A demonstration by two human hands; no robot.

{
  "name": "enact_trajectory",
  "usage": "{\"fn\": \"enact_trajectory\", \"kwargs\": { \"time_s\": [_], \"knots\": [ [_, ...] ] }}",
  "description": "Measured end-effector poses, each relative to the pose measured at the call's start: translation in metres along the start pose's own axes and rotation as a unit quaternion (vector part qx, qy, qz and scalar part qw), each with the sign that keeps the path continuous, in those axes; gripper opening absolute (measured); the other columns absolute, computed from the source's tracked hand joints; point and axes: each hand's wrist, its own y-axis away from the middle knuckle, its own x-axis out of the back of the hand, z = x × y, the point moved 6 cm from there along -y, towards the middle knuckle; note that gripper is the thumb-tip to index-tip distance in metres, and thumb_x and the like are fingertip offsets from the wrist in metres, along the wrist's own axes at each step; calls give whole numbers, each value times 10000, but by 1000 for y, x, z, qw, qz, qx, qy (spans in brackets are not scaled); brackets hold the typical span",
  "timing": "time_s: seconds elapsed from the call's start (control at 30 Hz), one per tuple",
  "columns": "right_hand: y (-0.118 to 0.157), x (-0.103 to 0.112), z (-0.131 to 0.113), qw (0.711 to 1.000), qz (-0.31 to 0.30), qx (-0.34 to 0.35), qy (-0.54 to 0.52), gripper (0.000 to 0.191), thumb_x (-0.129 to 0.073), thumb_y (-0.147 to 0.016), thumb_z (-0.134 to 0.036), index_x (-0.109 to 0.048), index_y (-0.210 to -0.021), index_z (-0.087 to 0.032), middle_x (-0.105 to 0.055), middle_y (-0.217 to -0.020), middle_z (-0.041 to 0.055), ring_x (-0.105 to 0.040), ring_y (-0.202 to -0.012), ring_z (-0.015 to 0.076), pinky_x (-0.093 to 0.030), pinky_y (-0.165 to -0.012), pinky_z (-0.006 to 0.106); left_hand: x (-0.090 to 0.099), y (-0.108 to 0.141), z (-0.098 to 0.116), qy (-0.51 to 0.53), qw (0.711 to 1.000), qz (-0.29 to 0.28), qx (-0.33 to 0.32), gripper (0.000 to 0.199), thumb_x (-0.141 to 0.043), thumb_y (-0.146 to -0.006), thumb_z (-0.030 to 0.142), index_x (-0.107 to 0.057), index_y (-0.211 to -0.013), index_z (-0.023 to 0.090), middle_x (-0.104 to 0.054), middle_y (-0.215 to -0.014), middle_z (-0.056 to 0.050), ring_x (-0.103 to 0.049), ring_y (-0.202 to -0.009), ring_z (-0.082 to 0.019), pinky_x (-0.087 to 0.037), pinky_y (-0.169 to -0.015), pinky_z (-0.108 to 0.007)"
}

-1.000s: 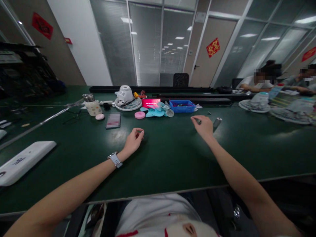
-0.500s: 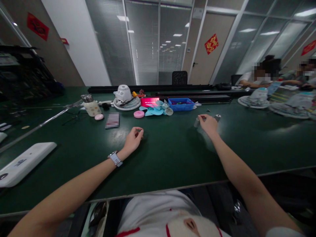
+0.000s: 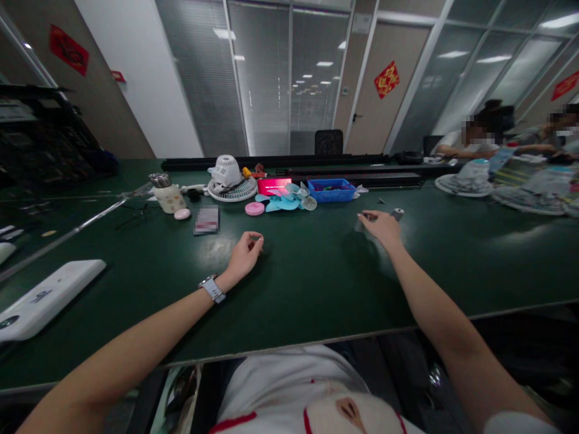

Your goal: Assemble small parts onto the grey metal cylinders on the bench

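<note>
My right hand (image 3: 382, 228) is bent over a small grey cylinder (image 3: 359, 225) standing on the green tabletop, its thumb and fingers closed about the upper part. The fingers partly cover that cylinder, so its kind is unclear. Just behind the same hand, to the right, a second grey cylinder (image 3: 398, 213) with a pale round end shows. On the table to the left rests my left hand (image 3: 245, 253), fingers loosely curled with a gap to the thumb, and I see nothing held in it. A watch (image 3: 211, 289) is on that wrist.
Along the back lie a white fan head (image 3: 226, 172), a lit red screen (image 3: 274, 186), light-blue fan blades (image 3: 289, 200), a pink disc (image 3: 254, 208) and a blue bin (image 3: 332, 191). A bottle (image 3: 168, 196) and a white device (image 3: 49, 298) stand left. People sit far right.
The right hand's fingertips have shifted slightly left and down over the near cylinder. My left hand stays in place.
</note>
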Motion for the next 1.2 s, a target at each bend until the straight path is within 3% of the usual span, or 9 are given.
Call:
{"fn": "enact_trajectory", "kwargs": {
  "time_s": [0.1, 0.2, 0.5, 0.57, 0.63, 0.73, 0.87, 0.97, 1.2],
  "knots": [
    [-3, -12, 5, 1000, -28, 3, 1, 591, -705, -760, -590, -705, -1216, -214, -733, -1108, 125, -679, -1017, 296, -523, -873, 387, 0, 1, 1, -5, 1000, -3, -2, 338, -538, -867, 466, -567, -1057, 188, -636, -720, -7, -627, -684, -184, -469, -657, -309],
    [-6, -21, 11, 999, -48, -19, 9, 554, -714, -783, -530, -689, -1220, -189, -730, -1111, 131, -680, -1025, 293, -523, -873, 382, 1, 2, 4, -18, 1000, -8, 1, 330, -533, -870, 450, -564, -1067, 187, -642, -733, -10, -632, -700, -188, -464, -669, -314],
    [-7, -15, 17, 999, -27, -45, -8, 518, -695, -813, -478, -673, -1215, -152, -715, -1133, 165, -669, -1050, 314, -507, -904, 416, 1, 4, 10, -37, 999, -20, -18, 365, -566, -863, 430, -567, -1129, 180, -635, -761, -1, -607, -705, -175, -444, -654, -300],
    [4, -17, -3, 998, -28, -16, -45, 490, -702, -805, -486, -688, -1169, -159, -732, -1082, 146, -683, -1009, 296, -519, -884, 408, -2, 7, 16, -38, 998, -32, -35, 393, -575, -867, 462, -588, -1151, 191, -637, -780, -2, -602, -729, -173, -445, -668, -297],
    [25, -23, -39, 989, -48, 54, -126, 464, -702, -804, -499, -695, -1133, -170, -742, -1043, 118, -693, -970, 263, -530, -870, 388, -6, 11, 26, -42, 996, -53, -65, 421, -579, -874, 496, -613, -1179, 208, -649, -824, -11, -604, -782, -176, -446, -689, -295],
    [76, -33, -107, 937, -128, 194, -259, 430, -718, -797, -493, -699, -1102, -190, -743, -1047, 88, -695, -949, 225, -534, -871, 362, -16, 18, 39, -44, 989, -85, -110, 458, -585, -882, 521, -626, -1243, 241, -675, -923, -26, -606, -856, -182, -442, -711, -297],
    [143, -39, -170, 878, -208, 335, -271, 376, -769, -768, -437, -713, -1066, -213, -738, -1037, 62, -675, -957, 228, -510, -886, 377, -25, 26, 48, -40, 981, -114, -150, 419, -583, -903, 496, -662, -1242, 263, -679, -972, -40, -594, -884, -185, -436, -727, -306],
    [161, -38, -181, 868, -213, 358, -269, 347, -762, -785, -407, -711, -1069, -215, -734, -1029, 56, -664, -946, 228, -498, -859, 368, -26, 29, 52, -32, 978, -118, -167, 355, -579, -912, 479, -715, -1162, 267, -678, -1002, -52, -590, -916, -192, -439, -736, -309],
    [160, -38, -177, 863, -210, 360, -285, 357, -754, -799, -395, -701, -1094, -202, -734, -1029, 53, -654, -907, 212, -481, -809, 337, -26, 24, 61, -37, 979, -110, -166, 296, -624, -879, 477, -770, -1028, 268, -664, -1030, -57, -601, -974, -205, -455, -770, -318]
  ]
}}
